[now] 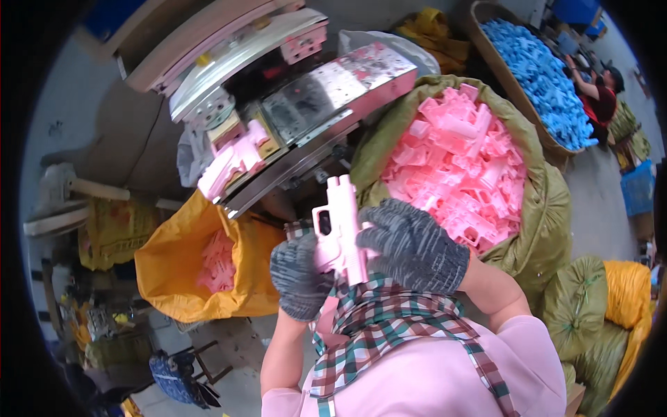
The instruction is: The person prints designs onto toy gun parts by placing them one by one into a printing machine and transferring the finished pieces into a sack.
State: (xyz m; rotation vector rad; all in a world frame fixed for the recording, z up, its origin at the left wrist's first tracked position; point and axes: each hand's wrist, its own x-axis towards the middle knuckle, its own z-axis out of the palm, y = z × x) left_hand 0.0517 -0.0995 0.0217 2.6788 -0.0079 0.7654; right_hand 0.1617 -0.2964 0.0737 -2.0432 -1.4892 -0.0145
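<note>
In front of my chest, a pale pink plastic toy pistol (342,215) points away from me with its barrel up. My left hand (301,274), in a dark grey knitted glove, is closed round its grip. My right hand (417,247), gloved alike, has its fingers pressed against the right side near the rear. Beyond my right hand stands an open olive sack (545,201) heaped with pink toy pistol parts (455,163). To the left of my left hand, an open yellow sack (163,274) holds more pink pieces (219,260).
A metal machine (306,104) stands ahead, with pink pistol parts (240,158) on its near end. A long bin of blue parts (538,80) is at the far right, where another person (604,97) crouches. Tied sacks (577,302) stand right; a stool (177,379) is lower left.
</note>
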